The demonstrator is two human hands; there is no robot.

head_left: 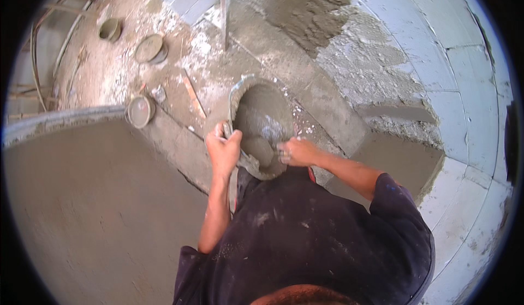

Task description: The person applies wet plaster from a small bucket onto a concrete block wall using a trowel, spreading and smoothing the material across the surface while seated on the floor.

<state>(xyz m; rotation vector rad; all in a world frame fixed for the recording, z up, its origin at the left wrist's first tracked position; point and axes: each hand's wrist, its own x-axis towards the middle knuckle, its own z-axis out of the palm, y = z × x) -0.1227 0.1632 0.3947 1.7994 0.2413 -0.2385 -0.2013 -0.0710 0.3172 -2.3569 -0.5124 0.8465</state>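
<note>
A mortar-smeared bucket (233, 100) leans tilted in front of my body, its mouth facing up at me and wet grey mortar inside. My left hand (222, 151) is closed round the bucket's left rim, thumb on top. At the right of the opening, my right hand (300, 152) has its fingers curled in a fist. Beside those fingers, within the bucket, lies a rounded, mortar-coated scoop-like tool (258, 151). The fist appears to grip its handle, though mortar and fingers hide most of the grip.
Smooth grey plaster (82, 196) covers the surface at left. Pale block walling (426, 64) rises at right, with rough mortar (360, 59) alongside. Three mortar-stained containers, a small bucket (140, 111), a tub (150, 49) and a pail (110, 30), stand upper left, near a wooden strip (194, 93).
</note>
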